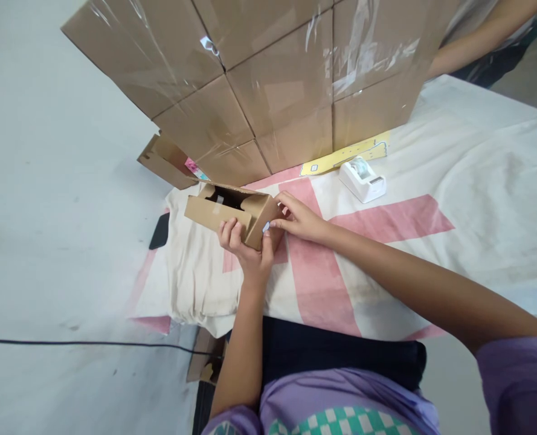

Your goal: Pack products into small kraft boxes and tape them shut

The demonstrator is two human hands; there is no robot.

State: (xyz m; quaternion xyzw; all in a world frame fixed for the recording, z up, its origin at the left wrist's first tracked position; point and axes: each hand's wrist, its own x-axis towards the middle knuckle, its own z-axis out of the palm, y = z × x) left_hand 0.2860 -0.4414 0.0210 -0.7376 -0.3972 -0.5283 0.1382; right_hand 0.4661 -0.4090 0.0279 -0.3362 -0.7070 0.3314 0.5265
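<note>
The left hand [246, 244] is clamped on a part-open cardboard box [227, 211] above the cloth [399, 266], left of the tape dispenser [362, 181]. The right hand [301, 219] meets its right end beside a small sticker [266, 227]; whether it grips, I cannot tell. Stacked boxes [286, 84] stand on the far side.

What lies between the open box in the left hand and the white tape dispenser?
In the head view, the right hand comes first, at the end of the open box, then pink-and-white cloth up to the tape dispenser.
</note>
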